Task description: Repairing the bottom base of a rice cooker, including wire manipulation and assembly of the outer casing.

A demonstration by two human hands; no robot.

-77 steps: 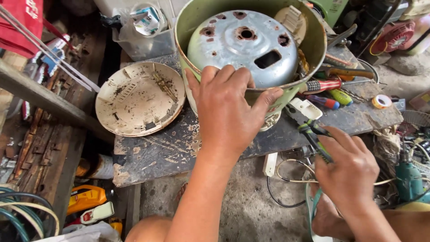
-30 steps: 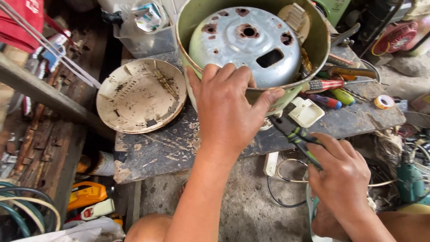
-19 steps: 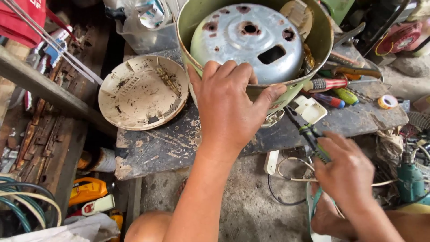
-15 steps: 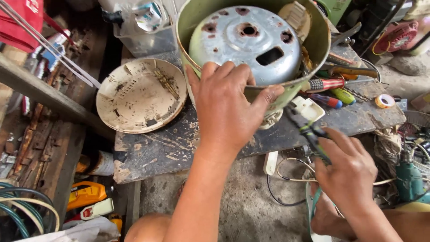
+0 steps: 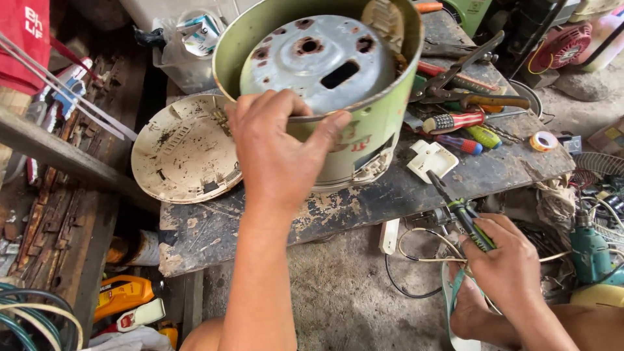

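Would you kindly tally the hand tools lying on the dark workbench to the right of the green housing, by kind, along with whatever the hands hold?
Screwdrivers on the bench: 3, red-striped handle, blue handle, yellow-green handle
Metal pliers or snips: 1
Green-and-black tool in the right hand: 1
Green cylindrical metal housing gripped by the left hand: 1
Total: 6

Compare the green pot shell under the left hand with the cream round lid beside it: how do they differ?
The green pot shell is a deep cylinder tipped toward the camera, showing its grey metal base plate; the cream round lid is shallow and lies flat. The left hand grips the shell's rim; nothing touches the lid. The shell is green, the lid cream with brown stains. Both rest on the worn dark bench.
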